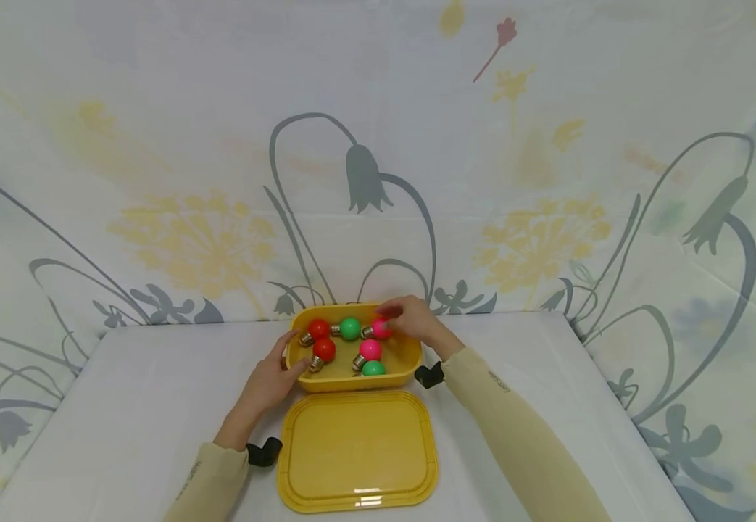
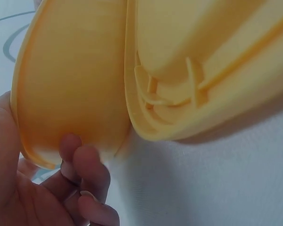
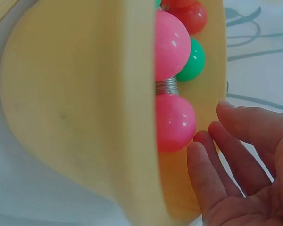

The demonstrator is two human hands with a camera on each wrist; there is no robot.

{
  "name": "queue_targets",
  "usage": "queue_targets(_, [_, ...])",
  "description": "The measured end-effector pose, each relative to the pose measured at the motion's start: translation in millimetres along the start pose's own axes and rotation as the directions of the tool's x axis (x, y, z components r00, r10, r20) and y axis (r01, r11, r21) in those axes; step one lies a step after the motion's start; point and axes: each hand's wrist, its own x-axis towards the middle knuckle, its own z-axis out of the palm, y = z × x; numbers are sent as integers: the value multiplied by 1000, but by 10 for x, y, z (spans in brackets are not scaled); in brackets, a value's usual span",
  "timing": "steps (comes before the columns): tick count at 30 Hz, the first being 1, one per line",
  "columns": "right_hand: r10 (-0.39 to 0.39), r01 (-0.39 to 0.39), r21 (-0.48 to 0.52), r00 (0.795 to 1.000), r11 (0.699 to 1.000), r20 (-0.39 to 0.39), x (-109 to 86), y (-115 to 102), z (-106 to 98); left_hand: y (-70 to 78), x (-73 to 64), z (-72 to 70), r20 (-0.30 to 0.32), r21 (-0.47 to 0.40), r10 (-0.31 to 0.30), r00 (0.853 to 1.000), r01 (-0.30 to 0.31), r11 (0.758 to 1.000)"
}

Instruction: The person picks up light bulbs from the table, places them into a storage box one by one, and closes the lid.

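Observation:
A yellow plastic box [image 1: 410, 362] holds small round light bulbs with metal screw bases: two red, two green and two pink. My left hand [image 1: 267, 380] grips the box's left end, its thumb at the front rim and a finger at the far side. The left wrist view shows curled fingers [image 2: 92, 172] against the box wall. My right hand [image 1: 412, 319] reaches over the box's far right rim, its fingers spread apart. Its fingertips come right up to a pink bulb [image 3: 175, 123] in the right wrist view, with nothing gripped between them.
In front of the box, the yellow lid [image 1: 358, 449] lies flat on the white-covered table [image 1: 514, 377]. A white cloth [image 1: 364, 72] printed with flowers hangs behind the table. Black wrist mounts [image 1: 264, 452] stick out near both sleeves.

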Motion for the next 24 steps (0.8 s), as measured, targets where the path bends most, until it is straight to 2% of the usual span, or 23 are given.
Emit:
queue_targets(15, [-38, 39, 40, 999, 998, -31, -87, 64, -77, 20, -18, -37, -2, 41, 8, 1000, -8, 999])
queue_targets(24, [-54, 57, 90, 998, 994, -36, -188, 57, -123, -27, -44, -79, 11, 12, 9, 1000, -9, 1000])
